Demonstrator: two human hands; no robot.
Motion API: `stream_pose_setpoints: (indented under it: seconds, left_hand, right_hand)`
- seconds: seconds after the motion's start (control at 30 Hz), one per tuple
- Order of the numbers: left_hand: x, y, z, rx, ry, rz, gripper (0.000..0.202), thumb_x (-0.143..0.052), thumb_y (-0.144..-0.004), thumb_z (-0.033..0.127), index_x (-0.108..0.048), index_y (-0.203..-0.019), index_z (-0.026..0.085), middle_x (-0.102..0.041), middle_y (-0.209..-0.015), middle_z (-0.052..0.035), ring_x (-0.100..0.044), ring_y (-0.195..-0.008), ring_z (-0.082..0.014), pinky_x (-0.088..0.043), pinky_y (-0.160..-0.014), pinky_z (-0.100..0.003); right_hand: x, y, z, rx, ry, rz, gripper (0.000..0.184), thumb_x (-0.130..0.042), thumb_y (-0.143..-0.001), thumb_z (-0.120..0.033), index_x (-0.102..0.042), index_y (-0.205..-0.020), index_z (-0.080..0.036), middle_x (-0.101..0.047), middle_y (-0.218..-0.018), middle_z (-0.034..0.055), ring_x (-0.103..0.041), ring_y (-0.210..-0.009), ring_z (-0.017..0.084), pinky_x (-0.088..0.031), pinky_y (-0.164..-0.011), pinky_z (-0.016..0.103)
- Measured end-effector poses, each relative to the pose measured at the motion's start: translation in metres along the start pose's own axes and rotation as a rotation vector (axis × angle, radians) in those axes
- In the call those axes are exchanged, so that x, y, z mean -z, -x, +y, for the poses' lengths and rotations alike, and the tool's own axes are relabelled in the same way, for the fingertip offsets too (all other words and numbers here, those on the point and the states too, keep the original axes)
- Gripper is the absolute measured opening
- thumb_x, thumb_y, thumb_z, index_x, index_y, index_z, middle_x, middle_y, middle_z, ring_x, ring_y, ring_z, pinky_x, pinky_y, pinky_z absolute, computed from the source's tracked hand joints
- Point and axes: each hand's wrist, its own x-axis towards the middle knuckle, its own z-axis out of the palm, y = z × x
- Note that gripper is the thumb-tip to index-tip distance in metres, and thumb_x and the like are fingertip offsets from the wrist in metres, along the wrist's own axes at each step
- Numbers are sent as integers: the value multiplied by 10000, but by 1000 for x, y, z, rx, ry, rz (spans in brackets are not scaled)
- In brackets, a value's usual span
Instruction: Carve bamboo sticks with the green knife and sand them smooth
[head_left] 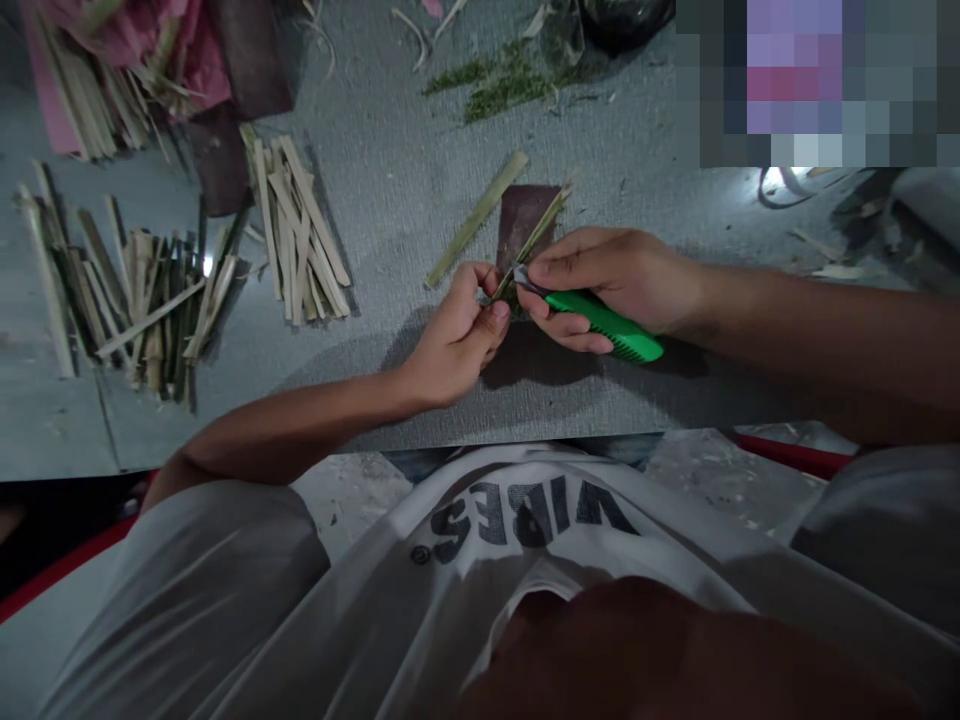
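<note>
Between the thumb and fingers of my left hand [461,335] is the near end of a thin bamboo strip [546,222], which slants up and away to the right. My right hand [611,285] is wrapped around a green-handled utility knife [600,318]. The knife's metal tip meets the strip close to my left fingertips; how deep the blade sits is hidden. Under the strip lies a dark brown sandpaper-like piece [517,210]. A wider, flat bamboo strip [478,218] rests on the table just left of it.
Bamboo sticks [296,230] lie bundled at the left, beside a bigger heap of sticks [142,290]. More sit near pink plastic [199,60] at upper left. Green shavings [510,85] are scattered at the back. The grey table [390,350] ends just before my shirt.
</note>
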Motion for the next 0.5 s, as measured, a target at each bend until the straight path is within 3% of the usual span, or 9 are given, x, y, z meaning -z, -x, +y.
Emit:
stream_pose_setpoints:
  seconds: [0.13,0.3,0.5]
  left_hand:
    - [-1,-1,1,-21,5,-17,747,-910,-1132,862,-367,-1145,349,-364,-698,185,-227,-517,-101,-233,-566,-255]
    - [0,-1,-1,-26,-28,11,720,-907,-1141,829,-373,-1149,346,-397,-724,173,-249,-522,-101,-228,-566,-260]
    - [3,1,-8,-34,-83,42,587,-807,-1233,752,-386,-1192,345,-414,-727,169,-266,-534,-112,-233,-581,-264]
  right_hand:
    - [-1,2,-4,14,19,59,415,-580,-1355,-267,-736,-982,-177,-585,-711,-9,-559,-532,128,-453,-506,202]
    - [-7,7,-13,-74,54,52,402,-712,-1346,-339,-733,-977,-180,-597,-744,-15,-587,-578,124,-492,-558,201]
    - [-8,7,-17,-57,12,84,428,-600,-1347,-237,-733,-946,-168,-579,-703,-15,-580,-539,117,-482,-525,181]
